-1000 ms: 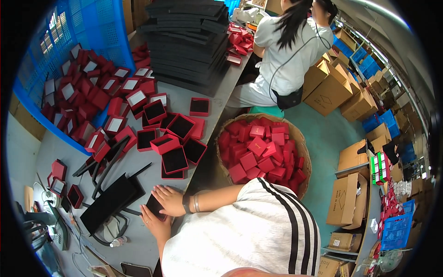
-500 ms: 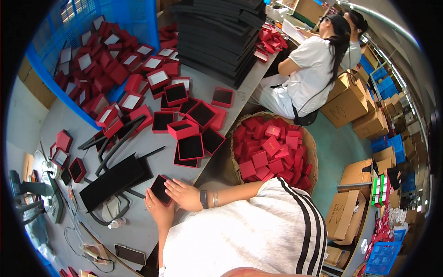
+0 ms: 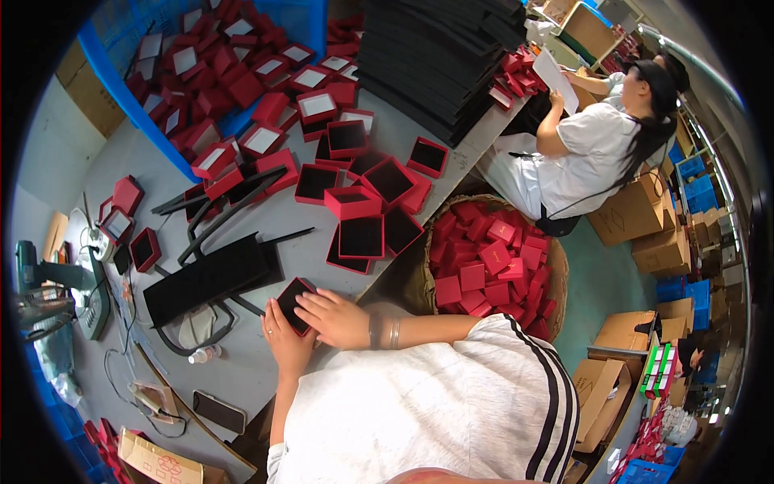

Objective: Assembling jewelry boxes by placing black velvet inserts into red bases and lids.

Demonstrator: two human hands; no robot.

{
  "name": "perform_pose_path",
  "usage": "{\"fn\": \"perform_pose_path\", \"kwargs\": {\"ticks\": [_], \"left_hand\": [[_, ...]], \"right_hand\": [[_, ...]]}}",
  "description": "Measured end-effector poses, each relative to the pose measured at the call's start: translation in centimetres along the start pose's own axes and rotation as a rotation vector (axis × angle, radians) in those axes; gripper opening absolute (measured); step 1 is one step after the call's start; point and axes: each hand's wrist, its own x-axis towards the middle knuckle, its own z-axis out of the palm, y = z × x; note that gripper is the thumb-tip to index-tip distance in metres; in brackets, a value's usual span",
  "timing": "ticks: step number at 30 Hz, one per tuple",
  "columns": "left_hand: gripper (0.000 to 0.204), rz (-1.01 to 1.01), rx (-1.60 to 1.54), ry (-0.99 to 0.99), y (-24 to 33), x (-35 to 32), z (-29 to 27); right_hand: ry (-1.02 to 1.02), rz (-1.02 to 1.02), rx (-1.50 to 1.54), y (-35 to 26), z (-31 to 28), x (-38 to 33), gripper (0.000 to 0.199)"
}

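Note:
At the table's near edge I have a small red box (image 3: 293, 302) with a black inside. My left hand (image 3: 288, 339) is closed around its lower left side, the thumb side along the wall. Across the box's right part lie the outstretched fingers of my right hand (image 3: 337, 319), touching the black inside. A long black strip of lining sheet (image 3: 205, 278) lies just beyond, with narrow black strips (image 3: 193, 343) around it. Farther off stand several open red boxes with black insides (image 3: 360, 236), some stacked on each other.
A blue crate (image 3: 149, 141) spills red boxes with white insides at the far left. Black sheets (image 3: 439, 60) are piled at the back. A round basket (image 3: 562, 278) of red boxes stands right of the table. A phone (image 3: 218, 411) and small bottle (image 3: 205, 353) lie nearby. Co-workers sit beyond.
The whole view has shifted, so the table's things appear farther right. Both hands stay at the red box, the right fingers still lying over its inside.

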Motion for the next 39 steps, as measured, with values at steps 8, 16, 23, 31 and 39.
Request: {"fn": "perform_pose_path", "kwargs": {"ticks": [8, 16, 23, 31, 39], "left_hand": [[0.098, 0.018, -0.003, 0.003, 0.1, 1.0, 0.4], [0.106, -0.014, -0.064, 0.023, -0.3, 0.7, 0.2], [0.112, -0.007, -0.044, -0.028, -0.3, 0.7, -0.1], [0.088, 0.004, -0.321, -0.139, -2.5, 3.6, -4.9], [0.065, 0.043, 0.226, 0.151, -3.6, 10.1, -3.6]], "right_hand": [[-0.036, -0.001, -0.077, 2.3, 1.1, 1.5, 0.077], [-0.081, -0.035, -0.033, 1.5, 0.5, 2.1, 0.078], [-0.112, -0.11, 0.0, 2.8, 0.6, 2.5, 0.07], [0.067, -0.142, 0.152, 5.1, -4.0, 1.0, 0.012], [0.598, 0.3, 0.038, 11.8, -15.2, 2.2, 0.015]]}}
